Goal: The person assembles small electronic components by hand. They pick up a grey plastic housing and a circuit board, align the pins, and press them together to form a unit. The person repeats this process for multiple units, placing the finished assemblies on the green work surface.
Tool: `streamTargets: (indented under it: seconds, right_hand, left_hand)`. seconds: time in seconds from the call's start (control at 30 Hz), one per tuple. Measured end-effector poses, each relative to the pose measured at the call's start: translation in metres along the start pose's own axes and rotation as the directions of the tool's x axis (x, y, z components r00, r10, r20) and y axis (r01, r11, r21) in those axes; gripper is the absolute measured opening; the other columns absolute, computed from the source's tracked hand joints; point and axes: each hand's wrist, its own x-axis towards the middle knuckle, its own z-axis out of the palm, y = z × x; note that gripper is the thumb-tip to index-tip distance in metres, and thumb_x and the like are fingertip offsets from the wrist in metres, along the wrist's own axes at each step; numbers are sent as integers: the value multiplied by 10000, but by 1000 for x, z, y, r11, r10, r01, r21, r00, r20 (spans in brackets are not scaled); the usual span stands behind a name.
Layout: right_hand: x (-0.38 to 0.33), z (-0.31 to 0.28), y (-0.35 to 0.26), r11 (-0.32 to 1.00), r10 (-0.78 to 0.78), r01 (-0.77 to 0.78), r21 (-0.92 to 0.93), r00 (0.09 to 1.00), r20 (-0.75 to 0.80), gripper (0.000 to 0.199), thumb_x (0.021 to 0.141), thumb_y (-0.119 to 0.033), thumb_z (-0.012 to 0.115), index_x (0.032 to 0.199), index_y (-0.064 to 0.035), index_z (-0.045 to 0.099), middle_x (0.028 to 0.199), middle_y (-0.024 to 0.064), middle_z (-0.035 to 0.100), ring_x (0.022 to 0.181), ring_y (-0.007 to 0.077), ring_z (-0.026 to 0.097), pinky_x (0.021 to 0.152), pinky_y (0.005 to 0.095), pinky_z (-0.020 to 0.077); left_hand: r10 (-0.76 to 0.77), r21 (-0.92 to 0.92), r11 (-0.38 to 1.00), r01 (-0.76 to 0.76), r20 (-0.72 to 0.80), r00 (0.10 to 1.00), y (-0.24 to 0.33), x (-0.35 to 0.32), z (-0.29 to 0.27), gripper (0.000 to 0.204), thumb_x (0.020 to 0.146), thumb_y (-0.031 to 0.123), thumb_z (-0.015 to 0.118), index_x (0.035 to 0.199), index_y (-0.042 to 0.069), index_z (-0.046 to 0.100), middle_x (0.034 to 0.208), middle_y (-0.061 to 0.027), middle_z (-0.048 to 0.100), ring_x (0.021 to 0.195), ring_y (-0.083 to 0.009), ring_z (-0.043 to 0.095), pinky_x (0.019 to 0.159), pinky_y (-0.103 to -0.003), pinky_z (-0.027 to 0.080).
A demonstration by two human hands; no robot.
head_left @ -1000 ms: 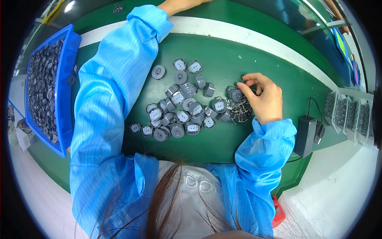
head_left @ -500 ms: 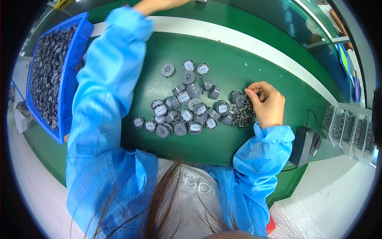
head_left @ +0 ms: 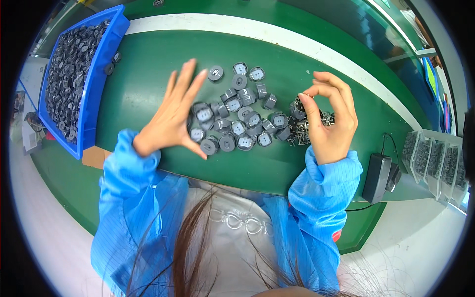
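Observation:
My left hand (head_left: 170, 114) hovers at the left side of a loose group of grey round plastic housings (head_left: 238, 128), fingers spread and nothing in it. Some housings lie face up, showing pale insides with small holes; others rest on their sides or show a slotted grey back. Over at the right, my right hand (head_left: 332, 114) has its thumb and forefinger pinched together above a heap of small shiny metal parts (head_left: 301, 132). Whatever sits between those fingertips is too small to make out. One grey housing (head_left: 297, 112) lies against the metal heap, close to my right thumb.
A blue bin (head_left: 91, 116) full of similar grey parts stands at the left, with a few housings (head_left: 110, 68) beside it. A black power adapter (head_left: 377, 177) with a cable lies at the right, near clear trays (head_left: 435, 161) of dark parts. A white strip (head_left: 237, 25) crosses the green table.
My left hand has come back from the far side to the left edge of the housings, fingers now spread. My right hand stays by the metal heap, still pinched.

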Motion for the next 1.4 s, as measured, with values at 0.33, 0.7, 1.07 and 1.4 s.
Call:
streamTargets:
  seconds: [0.33, 0.7, 1.07, 1.4]
  right_hand:
    - [-16, -9, 53, 993, 55, -77, 90, 972, 229, 66, 991, -98, 574, 1003, -37, 550, 1516, 294, 401, 1407, 439, 421, 1120, 479, 357]
    - [-8, -10, 105, 836, 474, -460, 299, 880, 28, 147, 1010, -142, 603, 1007, -5, 552, 909, 152, 729, 888, 237, 731, 766, 349, 546]
    - [-5, -38, 100, 621, 708, -512, 593, 691, -145, 135, 885, -23, 756, 992, 30, 694, 924, 86, 727, 802, 144, 699, 726, 268, 581]
    - [-4, -39, 69, 834, 455, -307, 459, 853, -255, 167, 853, 33, 767, 1014, 27, 727, 963, 100, 738, 876, 150, 699, 803, 286, 565]
  left_hand:
    - [327, -74, 945, -320, 300, 896, 10, 127, 17, 1583, 304, 625, 897, 1627, 174, 153, 1658, -257, 74, 1540, -421, 112, 1185, -703, 78]
    - [587, -480, 795, -370, 456, 669, 36, 256, 28, 1269, 470, 493, 969, 1536, 113, 394, 1545, -184, 401, 1369, -337, 452, 1154, -472, 345]
    - [628, -461, 772, -437, 447, 637, 51, 352, 75, 421, 819, 151, 803, 1197, 44, 653, 1061, -57, 624, 890, -179, 567, 771, -330, 517]
    - [450, -803, 571, 170, 480, 753, 69, 297, 33, 258, 784, -70, 694, 1019, 17, 632, 1152, -92, 654, 1047, -141, 642, 830, -258, 563]
